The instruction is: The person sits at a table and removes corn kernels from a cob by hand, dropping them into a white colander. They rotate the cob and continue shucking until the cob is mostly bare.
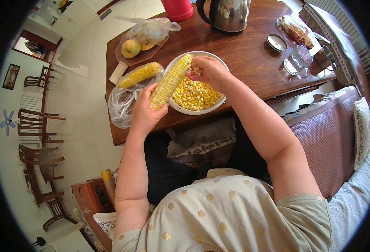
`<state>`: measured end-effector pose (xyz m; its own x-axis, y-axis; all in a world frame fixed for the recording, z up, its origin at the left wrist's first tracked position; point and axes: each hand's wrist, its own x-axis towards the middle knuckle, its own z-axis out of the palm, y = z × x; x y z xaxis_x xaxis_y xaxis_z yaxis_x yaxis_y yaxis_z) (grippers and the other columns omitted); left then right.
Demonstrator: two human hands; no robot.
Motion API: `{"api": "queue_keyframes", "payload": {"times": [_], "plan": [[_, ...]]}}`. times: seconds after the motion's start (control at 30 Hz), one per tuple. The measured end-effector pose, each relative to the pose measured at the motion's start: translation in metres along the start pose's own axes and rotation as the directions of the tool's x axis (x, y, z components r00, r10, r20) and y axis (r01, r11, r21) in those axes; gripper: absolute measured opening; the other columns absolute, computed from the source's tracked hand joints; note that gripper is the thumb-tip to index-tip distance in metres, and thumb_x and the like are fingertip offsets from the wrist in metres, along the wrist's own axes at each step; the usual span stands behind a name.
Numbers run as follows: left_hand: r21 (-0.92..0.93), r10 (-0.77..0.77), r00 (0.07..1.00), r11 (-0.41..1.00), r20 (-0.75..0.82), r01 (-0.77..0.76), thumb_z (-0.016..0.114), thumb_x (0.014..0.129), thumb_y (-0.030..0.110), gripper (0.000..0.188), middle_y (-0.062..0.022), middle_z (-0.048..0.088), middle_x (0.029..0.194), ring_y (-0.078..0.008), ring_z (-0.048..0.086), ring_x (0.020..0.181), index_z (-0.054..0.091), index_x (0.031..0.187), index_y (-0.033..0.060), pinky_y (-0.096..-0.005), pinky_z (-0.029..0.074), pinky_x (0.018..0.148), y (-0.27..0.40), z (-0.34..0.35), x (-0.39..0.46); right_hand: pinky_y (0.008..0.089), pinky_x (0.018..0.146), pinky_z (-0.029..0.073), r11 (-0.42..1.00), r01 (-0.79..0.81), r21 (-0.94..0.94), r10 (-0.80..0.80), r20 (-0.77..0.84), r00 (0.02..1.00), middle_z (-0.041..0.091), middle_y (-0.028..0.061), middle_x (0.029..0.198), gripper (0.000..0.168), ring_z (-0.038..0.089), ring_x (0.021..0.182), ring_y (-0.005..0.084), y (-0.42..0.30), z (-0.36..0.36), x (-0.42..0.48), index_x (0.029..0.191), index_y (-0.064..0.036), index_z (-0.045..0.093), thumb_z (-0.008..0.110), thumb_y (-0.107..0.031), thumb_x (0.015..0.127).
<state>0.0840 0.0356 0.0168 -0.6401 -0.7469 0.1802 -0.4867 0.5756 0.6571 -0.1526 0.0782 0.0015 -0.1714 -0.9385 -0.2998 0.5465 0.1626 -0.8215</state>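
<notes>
My left hand point(147, 110) grips the lower end of a pale yellow corn cob point(171, 82), which slants up to the right over a white bowl's left side. Loose yellow and whitish kernels point(197, 96) lie in the white bowl point(189, 111). Beside the cob's tip, my right hand point(208, 71) is curled above the bowl, with several loose kernels point(197, 71) in its fingers. Left of the bowl, a yellower corn cob point(140, 75) rests on a clear plastic bag point(121, 108), partly wrapped by it.
On the wooden table point(251, 60) stand a steel kettle point(230, 15), a red container point(178, 9) and a fruit tray point(120, 52) with an apple point(131, 48). At the right are a round lid point(277, 42), a glass mug point(298, 61), a metal cup point(324, 57) and a bag of food point(296, 31).
</notes>
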Motion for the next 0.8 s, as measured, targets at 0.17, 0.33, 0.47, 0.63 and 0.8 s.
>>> {"api": "queue_keyframes", "payload": {"times": [0.17,0.33,0.47,0.63,0.8], "plan": [[-0.017,-0.002,1.000,1.000,0.016,0.003,0.072,0.071,0.010,0.058,-0.0112,0.055,0.115,-0.0221,0.054,0.105,0.048,0.123,0.0043,-0.0327,0.044,0.092,0.000,-0.001,0.001,0.0268,0.078,0.054,0.999,0.021,-0.047,-0.019,0.046,0.999,0.058,0.0088,0.097,0.019,0.061,0.084,0.0146,-0.001,-0.001,0.001,0.104,0.002,0.055,0.051,-0.012,0.091],[-0.071,0.002,0.999,0.997,0.038,0.001,0.072,0.071,0.008,0.058,-0.0100,0.055,0.113,-0.0193,0.055,0.103,0.047,0.123,0.0034,-0.0312,0.044,0.090,-0.004,0.001,0.000,0.0266,0.079,0.055,0.996,0.036,-0.079,-0.038,-0.025,0.999,0.058,0.0090,0.096,0.020,0.062,0.086,0.0156,0.005,0.000,0.003,0.103,0.003,0.056,0.051,-0.013,0.091],[-0.132,-0.022,0.998,0.991,0.054,0.029,0.072,0.072,0.007,0.058,-0.0088,0.055,0.112,-0.0165,0.055,0.101,0.046,0.124,0.0027,-0.0297,0.045,0.088,-0.011,0.002,0.001,0.0268,0.079,0.055,1.000,0.005,0.024,-0.005,0.014,1.000,0.059,0.0098,0.098,0.019,0.062,0.087,0.0164,0.001,-0.003,0.002,0.103,0.004,0.056,0.050,-0.011,0.092],[-0.121,-0.012,0.998,0.992,0.062,0.019,0.072,0.073,0.007,0.059,-0.0081,0.055,0.111,-0.0154,0.055,0.100,0.045,0.125,0.0024,-0.0286,0.046,0.087,-0.010,0.002,0.001,0.0259,0.078,0.054,0.999,0.028,-0.036,-0.027,0.041,0.999,0.058,0.0107,0.100,0.022,0.061,0.086,0.0154,0.005,-0.003,0.003,0.104,0.004,0.055,0.054,-0.013,0.090],[-0.207,-0.071,0.993,0.974,0.092,0.089,0.072,0.073,0.007,0.060,-0.0078,0.055,0.111,-0.0146,0.055,0.100,0.044,0.126,0.0024,-0.0280,0.046,0.087,-0.006,0.000,0.000,0.0250,0.077,0.054,1.000,0.001,0.028,-0.002,0.030,1.000,0.058,0.0093,0.099,0.023,0.060,0.086,0.0140,0.001,-0.001,0.000,0.107,0.003,0.055,0.056,-0.012,0.089]]}}
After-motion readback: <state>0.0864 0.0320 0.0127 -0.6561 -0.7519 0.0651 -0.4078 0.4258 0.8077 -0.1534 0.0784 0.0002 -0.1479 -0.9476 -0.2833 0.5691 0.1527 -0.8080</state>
